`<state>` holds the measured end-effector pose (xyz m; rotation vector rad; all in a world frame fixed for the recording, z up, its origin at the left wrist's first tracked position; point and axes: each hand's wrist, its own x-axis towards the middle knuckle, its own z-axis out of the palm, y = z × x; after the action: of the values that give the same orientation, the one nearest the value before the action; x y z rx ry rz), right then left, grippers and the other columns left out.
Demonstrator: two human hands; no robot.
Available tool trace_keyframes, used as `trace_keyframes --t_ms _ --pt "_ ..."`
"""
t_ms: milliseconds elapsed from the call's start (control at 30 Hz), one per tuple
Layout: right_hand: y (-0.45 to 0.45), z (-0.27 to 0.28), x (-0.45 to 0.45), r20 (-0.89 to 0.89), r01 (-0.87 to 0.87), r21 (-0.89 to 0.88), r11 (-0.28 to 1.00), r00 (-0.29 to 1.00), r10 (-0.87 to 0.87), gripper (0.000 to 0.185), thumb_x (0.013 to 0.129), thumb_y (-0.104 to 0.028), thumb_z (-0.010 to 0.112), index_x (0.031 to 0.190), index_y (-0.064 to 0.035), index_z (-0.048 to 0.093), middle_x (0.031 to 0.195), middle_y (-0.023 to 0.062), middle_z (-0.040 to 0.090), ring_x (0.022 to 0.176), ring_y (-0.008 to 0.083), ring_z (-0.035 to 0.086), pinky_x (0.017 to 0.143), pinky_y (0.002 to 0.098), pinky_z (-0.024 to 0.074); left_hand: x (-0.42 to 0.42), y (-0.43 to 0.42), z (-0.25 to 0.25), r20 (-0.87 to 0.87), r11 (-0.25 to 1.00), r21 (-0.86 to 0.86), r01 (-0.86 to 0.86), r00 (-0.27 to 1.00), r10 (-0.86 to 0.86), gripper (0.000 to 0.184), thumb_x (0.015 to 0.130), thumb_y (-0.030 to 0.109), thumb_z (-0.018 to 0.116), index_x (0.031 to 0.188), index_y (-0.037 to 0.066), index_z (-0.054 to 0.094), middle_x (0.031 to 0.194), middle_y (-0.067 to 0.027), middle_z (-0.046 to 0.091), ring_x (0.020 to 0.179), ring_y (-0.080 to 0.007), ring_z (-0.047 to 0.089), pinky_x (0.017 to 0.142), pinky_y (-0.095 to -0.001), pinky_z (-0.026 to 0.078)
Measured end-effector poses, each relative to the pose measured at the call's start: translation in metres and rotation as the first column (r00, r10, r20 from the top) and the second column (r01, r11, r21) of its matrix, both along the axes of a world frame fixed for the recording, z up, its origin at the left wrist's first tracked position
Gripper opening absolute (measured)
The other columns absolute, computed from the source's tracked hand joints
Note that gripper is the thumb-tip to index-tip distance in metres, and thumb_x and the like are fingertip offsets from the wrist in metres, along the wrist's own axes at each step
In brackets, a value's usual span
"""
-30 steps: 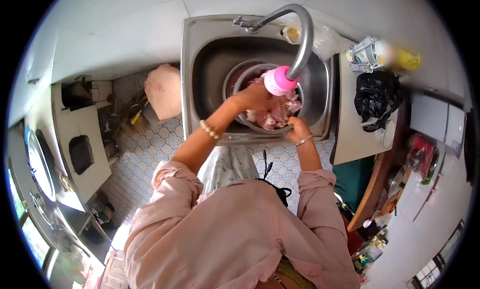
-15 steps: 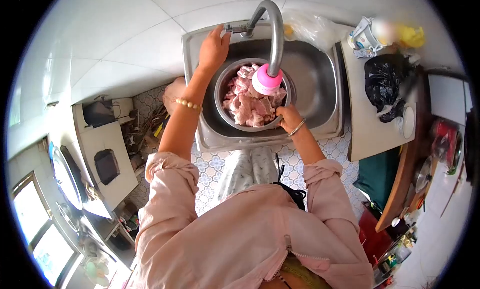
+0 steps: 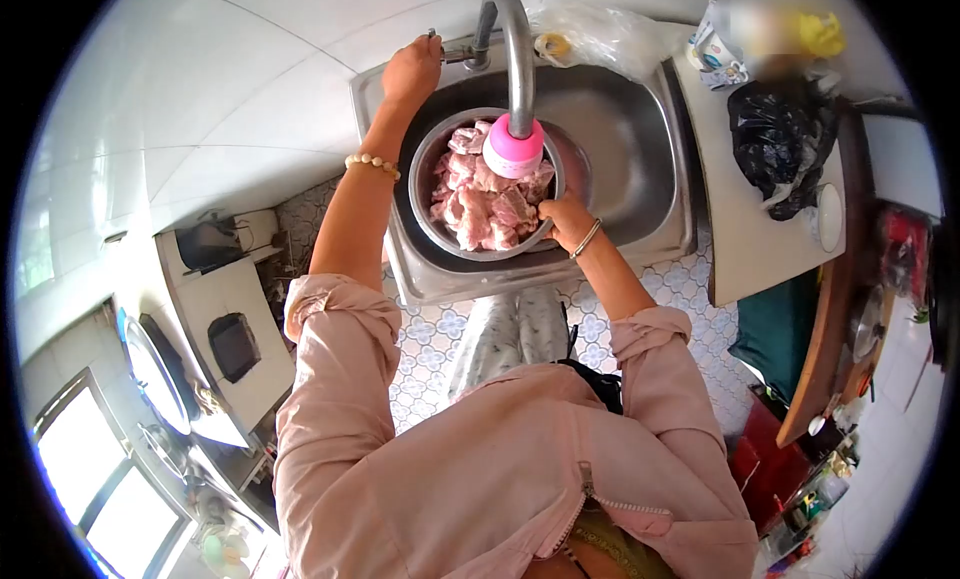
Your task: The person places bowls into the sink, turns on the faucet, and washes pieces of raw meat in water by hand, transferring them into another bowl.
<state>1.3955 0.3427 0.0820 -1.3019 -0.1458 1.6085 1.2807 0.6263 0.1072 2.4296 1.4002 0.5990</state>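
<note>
Raw meat pieces (image 3: pixel 478 207) fill a round metal bowl (image 3: pixel 424 222) in the left part of the steel sink (image 3: pixel 635 164). Over the bowl hangs a curved metal faucet (image 3: pixel 520 64) with a pink and white spray head (image 3: pixel 513 151), which hides some of the meat. My left hand (image 3: pixel 411 72) is closed around the tap handle (image 3: pixel 433 35) at the faucet's left. My right hand (image 3: pixel 567 222) grips the bowl's lower right rim, thumb on top and the other fingers mostly hidden. I cannot make out any running water.
Clear plastic bags (image 3: pixel 605 39) lie behind the sink. On the right counter (image 3: pixel 725 249) are a black plastic bag (image 3: pixel 780 139), a white bowl (image 3: pixel 826 219) and a printed package (image 3: pixel 716 54). A white tiled wall (image 3: pixel 240 89) rises on the left.
My left hand's fingers, stretched toward the tap handle before, are now curled around it. My right hand keeps its hold on the bowl. The view has shifted slightly.
</note>
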Motion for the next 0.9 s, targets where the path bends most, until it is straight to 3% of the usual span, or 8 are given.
trace_keyframes --t_ms 267,333,400,433,500,600,700,900 --pt "-0.008 -0.010 -0.001 0.018 0.020 0.034 0.999 1.000 -0.021 0.047 0.063 0.006 0.044 0.109 -0.0022 0.049 0.088 0.0097 0.057 0.068 0.0208 0.060 0.047 0.0318 0.0504 0.002 -0.006 0.015 -0.093 0.986 -0.158 -0.061 0.995 0.046 0.042 0.090 0.039 0.034 0.093 0.005 0.059 0.090 -0.0224 0.060 0.086 -0.0393 0.056 0.075 -0.0464 0.045" --pt "-0.012 -0.003 0.000 -0.012 0.025 0.014 1.000 1.000 -0.024 0.051 0.061 0.005 0.046 0.112 -0.0028 0.047 0.088 0.0094 0.056 0.067 0.0205 0.059 0.048 0.0320 0.0515 -0.017 -0.021 0.019 0.173 0.982 -0.135 0.130 0.979 -0.106 0.041 0.089 0.038 0.038 0.102 0.004 0.057 0.096 -0.0225 0.059 0.090 -0.0385 0.056 0.079 -0.0441 0.044" --pt "-0.015 0.009 0.002 -0.046 0.021 -0.030 0.999 0.999 -0.023 0.053 0.061 0.003 0.049 0.113 -0.0021 0.046 0.090 0.0087 0.055 0.064 0.0204 0.058 0.047 0.0300 0.0517 -0.047 -0.037 -0.008 0.261 0.994 -0.063 0.091 0.963 -0.072 0.038 0.088 0.030 0.047 0.113 0.001 0.052 0.097 -0.0198 0.060 0.090 -0.0305 0.059 0.080 -0.0360 0.045" --pt "-0.017 0.005 0.006 -0.043 0.026 -0.025 0.999 0.999 -0.027 0.053 0.061 0.003 0.049 0.113 -0.0021 0.046 0.090 0.0087 0.055 0.064 0.0204 0.058 0.047 0.0300 0.0517 -0.058 -0.063 0.000 0.381 0.972 -0.227 0.058 0.924 0.034 0.039 0.087 0.025 0.050 0.115 -0.001 0.049 0.095 -0.0170 0.061 0.089 -0.0247 0.059 0.079 -0.0319 0.044" --pt "-0.029 -0.014 0.012 -0.063 0.054 0.003 0.999 0.997 -0.053 0.051 0.061 0.003 0.049 0.111 -0.0021 0.046 0.090 0.0079 0.054 0.066 0.0204 0.058 0.047 0.0305 0.0513 -0.093 -0.103 -0.018 0.434 0.892 -0.448 0.066 0.888 0.153 0.041 0.084 0.015 0.056 0.118 -0.005 0.045 0.094 -0.0118 0.059 0.087 -0.0148 0.056 0.077 -0.0251 0.044" --pt "-0.037 -0.010 0.018 -0.058 0.083 0.030 0.996 0.995 -0.082 0.049 0.061 0.002 0.047 0.109 -0.0039 0.047 0.091 0.0074 0.053 0.073 0.0201 0.057 0.051 0.0340 0.0524 -0.108 -0.187 -0.036 0.476 0.678 -0.730 0.086 0.776 0.414 0.057 0.083 0.014 0.057 0.131 0.000 0.030 0.101 -0.0099 0.055 0.086 -0.0164 0.056 0.072 -0.0274 0.047" --pt "-0.039 -0.006 0.019 -0.088 0.103 0.039 0.994 0.991 -0.099 0.052 0.060 0.003 0.045 0.112 -0.0057 0.045 0.094 0.0074 0.052 0.076 0.0201 0.057 0.054 0.0358 0.0537 -0.091 -0.233 -0.014 0.262 0.104 -0.955 0.279 0.620 0.740 0.045 0.081 0.013 0.057 0.121 0.007 0.039 0.100 -0.0071 0.056 0.080 -0.0173 0.058 0.062 -0.0337 0.051" --pt "-0.048 0.009 0.009 -0.046 0.188 0.065 0.980 0.982 -0.185 0.053 0.062 0.005 0.045 0.114 -0.0052 0.044 0.095 0.0079 0.053 0.077 0.0208 0.058 0.057 0.0379 0.0548 -0.068 -0.242 -0.038 0.354 0.134 -0.891 0.435 0.478 0.804 0.041 0.078 -0.002 0.046 0.118 0.004 0.043 0.099 -0.0116 0.058 0.084 -0.0233 0.062 0.071 -0.0391 0.054"
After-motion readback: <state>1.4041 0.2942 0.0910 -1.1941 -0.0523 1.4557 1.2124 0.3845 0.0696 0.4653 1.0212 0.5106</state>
